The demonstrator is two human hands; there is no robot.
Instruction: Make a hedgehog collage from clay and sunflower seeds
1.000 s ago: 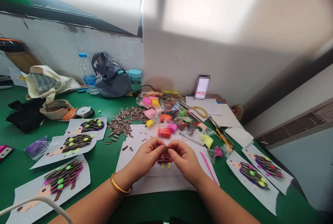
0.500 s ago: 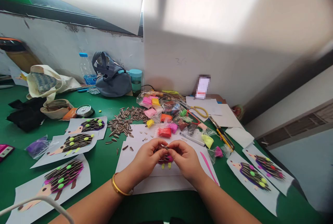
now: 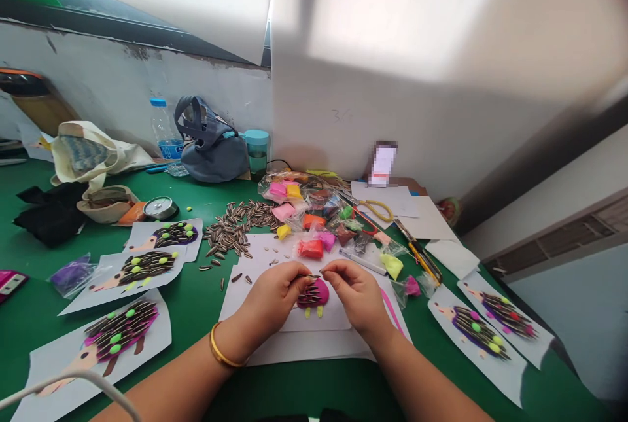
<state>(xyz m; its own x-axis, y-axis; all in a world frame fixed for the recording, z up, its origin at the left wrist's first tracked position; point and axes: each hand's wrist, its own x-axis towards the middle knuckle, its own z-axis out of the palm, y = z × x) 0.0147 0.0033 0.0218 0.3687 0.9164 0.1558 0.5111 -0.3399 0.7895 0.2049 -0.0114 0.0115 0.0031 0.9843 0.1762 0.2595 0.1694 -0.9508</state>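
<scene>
My left hand (image 3: 275,294) pinches a sunflower seed (image 3: 313,276) between thumb and forefinger, above the white paper (image 3: 279,347). Close beside it, the thumb and forefinger of my right hand (image 3: 354,291) are pressed together on a tiny dark bit that is too small to name. Beneath my fingertips lies a magenta clay hedgehog body (image 3: 321,292) with striped seeds stuck into its left part and two yellow-green feet below. My left hand hides its left end. A pile of sunflower seeds (image 3: 245,222) spreads beyond the paper, with a few loose ones on it.
Bagged coloured clay (image 3: 311,249), yellow-handled scissors (image 3: 377,209) and a utility knife (image 3: 419,252) lie past the paper. Finished seed hedgehogs on paper sit left (image 3: 120,337) and right (image 3: 475,330). A grey-blue bag (image 3: 213,154), a bottle (image 3: 167,134) and a phone (image 3: 383,163) stand along the wall.
My fingertips, together before, have come a little apart, my right hand shifting slightly right. More of the magenta body shows between them.
</scene>
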